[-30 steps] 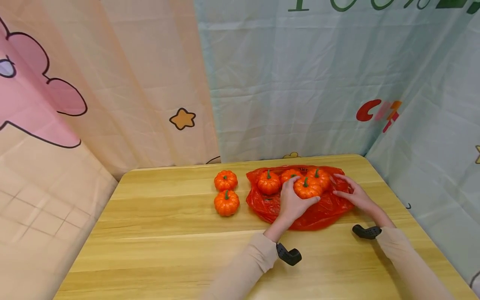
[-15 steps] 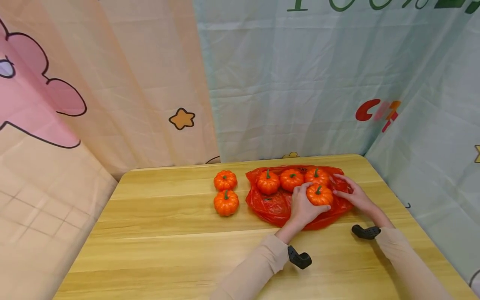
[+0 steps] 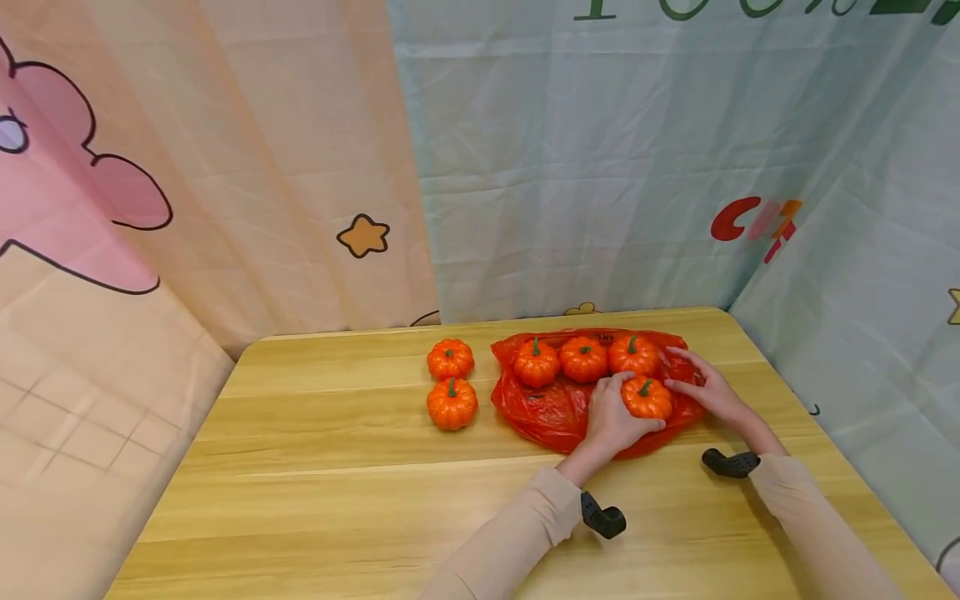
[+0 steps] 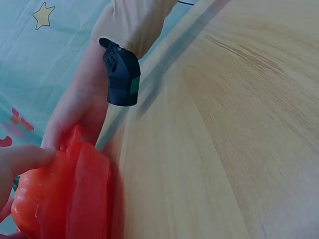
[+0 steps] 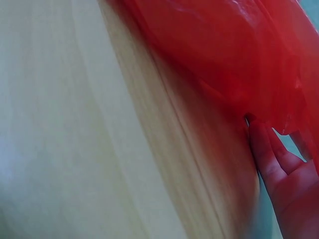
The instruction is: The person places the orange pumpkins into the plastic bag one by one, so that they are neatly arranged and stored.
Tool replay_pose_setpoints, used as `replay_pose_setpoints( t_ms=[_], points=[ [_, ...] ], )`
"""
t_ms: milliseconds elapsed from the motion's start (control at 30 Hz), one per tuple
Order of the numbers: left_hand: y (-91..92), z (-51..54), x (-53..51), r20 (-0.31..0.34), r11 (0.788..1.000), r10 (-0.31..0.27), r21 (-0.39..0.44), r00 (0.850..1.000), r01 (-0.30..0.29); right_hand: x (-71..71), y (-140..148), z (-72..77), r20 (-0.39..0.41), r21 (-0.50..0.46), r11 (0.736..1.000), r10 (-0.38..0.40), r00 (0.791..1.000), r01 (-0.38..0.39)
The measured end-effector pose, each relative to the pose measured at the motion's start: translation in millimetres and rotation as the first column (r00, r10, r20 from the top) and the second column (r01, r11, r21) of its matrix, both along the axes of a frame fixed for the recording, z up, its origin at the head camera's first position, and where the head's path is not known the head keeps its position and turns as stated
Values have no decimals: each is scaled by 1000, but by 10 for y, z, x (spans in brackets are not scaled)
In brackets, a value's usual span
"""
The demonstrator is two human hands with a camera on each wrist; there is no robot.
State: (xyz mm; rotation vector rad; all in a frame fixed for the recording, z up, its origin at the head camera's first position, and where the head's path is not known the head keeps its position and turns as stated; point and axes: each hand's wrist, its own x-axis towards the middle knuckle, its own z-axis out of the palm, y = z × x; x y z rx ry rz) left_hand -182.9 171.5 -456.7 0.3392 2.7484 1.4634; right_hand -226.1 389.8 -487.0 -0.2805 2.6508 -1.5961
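In the head view the left hand (image 3: 613, 417) curls its fingers and thumb round a small orange pumpkin (image 3: 647, 398), low over the front right part of a red plastic bag (image 3: 551, 417). Three more pumpkins stand in a row on the bag behind it, the middle one (image 3: 584, 359) among them. At the bag's right edge the right hand (image 3: 716, 393) touches the plastic with spread fingers. The left wrist view shows the gripped pumpkin (image 4: 37, 199) against the red plastic (image 4: 92, 194). Red plastic (image 5: 224, 55) partly hides the right hand (image 5: 294, 194) in the right wrist view.
Two pumpkins, one behind the other, stand left of the bag: a rear one (image 3: 450, 359) and a front one (image 3: 452, 404). The wooden table (image 3: 315, 500) ends at a printed curtain (image 3: 600, 167) behind and at the sides.
The left hand has moved right and slightly toward the front with its pumpkin, uncovering the middle pumpkin of the row. The right hand has stayed nearly still at the bag's edge.
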Motion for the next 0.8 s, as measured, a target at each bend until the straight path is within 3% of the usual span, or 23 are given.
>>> replay_pose_setpoints(
  t_ms=[333,800],
  points=[
    [20,-62,-6,-11,998,-4,-60,1000,3,4,3,-13,20,-30,1000,8,1000,-7],
    [12,-114,-23,21,999,-1,40,1000,0,-10,16,-38,7,-16,1000,3,1000,-2]
  ],
)
